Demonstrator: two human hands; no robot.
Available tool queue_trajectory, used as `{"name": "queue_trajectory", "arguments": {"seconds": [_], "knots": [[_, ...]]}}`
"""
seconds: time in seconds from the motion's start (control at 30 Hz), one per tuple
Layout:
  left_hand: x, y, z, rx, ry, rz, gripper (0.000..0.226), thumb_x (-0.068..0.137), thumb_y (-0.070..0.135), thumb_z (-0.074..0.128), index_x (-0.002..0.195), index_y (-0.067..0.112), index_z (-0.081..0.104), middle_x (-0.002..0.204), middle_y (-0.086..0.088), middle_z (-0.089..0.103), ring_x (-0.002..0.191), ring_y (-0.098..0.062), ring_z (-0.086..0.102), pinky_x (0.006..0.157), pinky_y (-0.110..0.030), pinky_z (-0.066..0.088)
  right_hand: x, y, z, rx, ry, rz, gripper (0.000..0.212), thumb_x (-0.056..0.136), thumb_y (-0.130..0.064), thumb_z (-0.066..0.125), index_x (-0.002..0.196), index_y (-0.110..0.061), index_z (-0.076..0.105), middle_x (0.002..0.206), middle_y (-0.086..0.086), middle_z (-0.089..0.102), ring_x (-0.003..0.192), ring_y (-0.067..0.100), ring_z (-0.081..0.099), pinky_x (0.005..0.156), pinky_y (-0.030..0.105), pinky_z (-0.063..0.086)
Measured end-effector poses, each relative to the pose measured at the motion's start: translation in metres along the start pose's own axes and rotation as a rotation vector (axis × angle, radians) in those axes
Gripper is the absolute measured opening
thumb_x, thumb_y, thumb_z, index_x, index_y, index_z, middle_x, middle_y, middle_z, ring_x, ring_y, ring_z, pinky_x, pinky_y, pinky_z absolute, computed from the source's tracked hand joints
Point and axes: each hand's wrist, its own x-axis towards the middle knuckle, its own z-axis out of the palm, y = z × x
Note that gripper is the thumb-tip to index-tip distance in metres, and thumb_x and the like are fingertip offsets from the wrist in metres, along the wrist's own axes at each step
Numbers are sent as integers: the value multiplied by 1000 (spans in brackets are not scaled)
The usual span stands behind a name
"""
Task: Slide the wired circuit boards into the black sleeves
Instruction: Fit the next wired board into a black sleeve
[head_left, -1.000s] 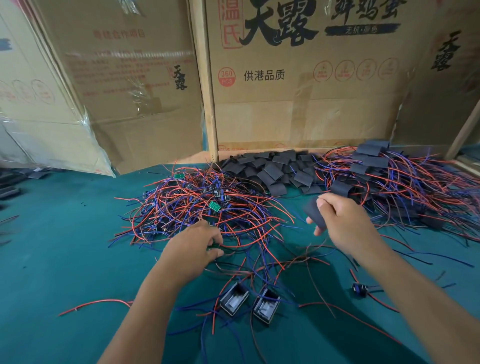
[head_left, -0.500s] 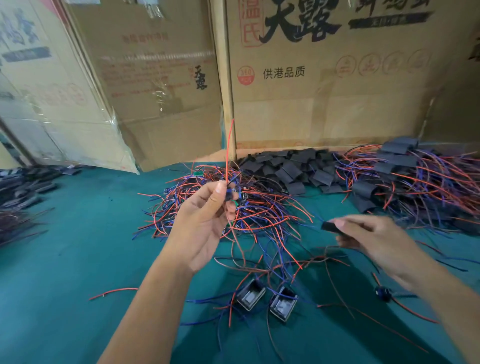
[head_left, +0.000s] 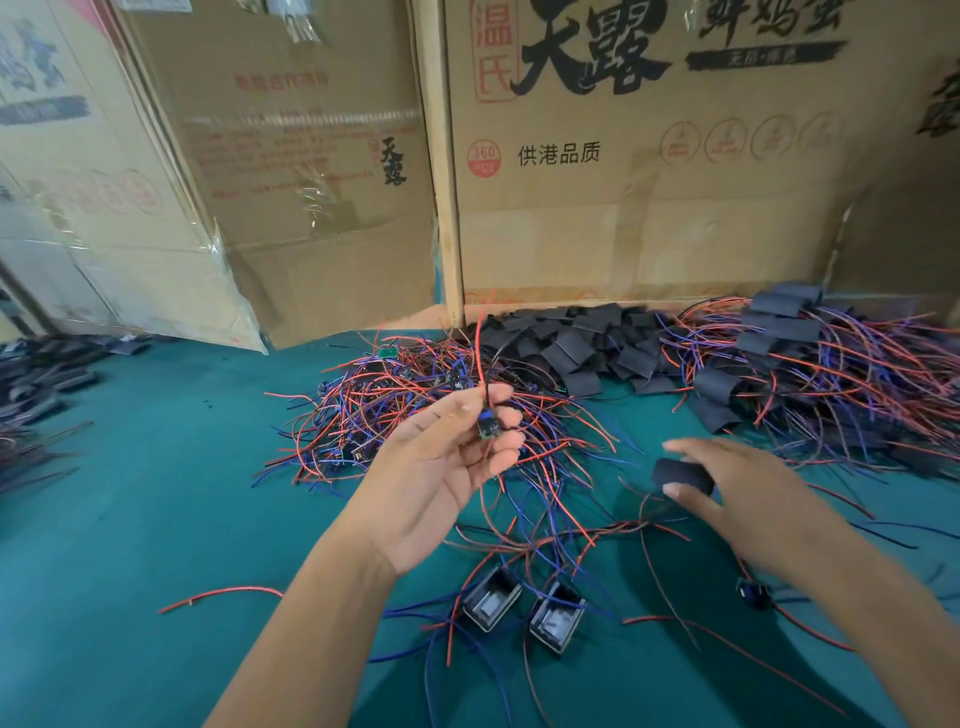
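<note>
left hand (head_left: 441, 467): lifted off the pile, now pinching one circuit board (head_left: 487, 429)
right hand (head_left: 737, 483): grasping black sleeve (head_left: 682, 476), mid-desk
change: the two have closed in; insertion looks next

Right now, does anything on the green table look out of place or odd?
One loose red wire lies alone at the near left, apart from the tangled wire pile. Otherwise nothing stands out.

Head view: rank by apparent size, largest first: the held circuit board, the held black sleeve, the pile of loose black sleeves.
1. Pile of loose black sleeves
2. Held black sleeve
3. Held circuit board

The pile lies farther away, so its lead is safe.
</note>
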Motion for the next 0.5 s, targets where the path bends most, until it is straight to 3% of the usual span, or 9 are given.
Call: {"name": "queue_trajectory", "arguments": {"seconds": [0.07,0.13,0.3,0.4,0.5], "knots": [[0,-3,2,-6,3,-26,31,100,16,49,120,-3,63,92,-12,66,74,-19,64,69,-25,57,-3,-6,-8,173,122,-78,39,90,-39,65,127,-30,58,117,-13,64,110,5,57,88,13,38],[0,-7,5,1,17,-47,31,102,15,46,118,-5,64,89,-12,66,72,-19,65,68,-24,57,-10,-19,-16,367,108,-198,32,86,-44,68,117,-41,62,107,-25,67,100,-8,59,83,1,34],[-1,-17,13,97,11,-40,34,95,22,53,119,0,63,106,-16,74,91,-23,74,79,-28,60,-25,-53,-17,704,-154,-386,38,84,-51,69,121,-50,59,116,-25,65,112,-3,60,92,9,42],[-5,-23,19,189,19,8,37,92,28,56,120,5,65,116,-15,73,112,-24,68,103,-37,48,-29,-65,-14,842,-149,-424,36,84,-47,68,120,-42,63,118,-18,67,116,4,60,95,14,42],[-8,-32,28,147,15,-12,42,94,28,55,124,-1,62,123,-15,70,115,-25,65,109,-41,45,-29,-70,-12,907,-89,-442,31,86,-44,67,116,-35,67,119,-13,68,118,8,60,97,17,41]]}}
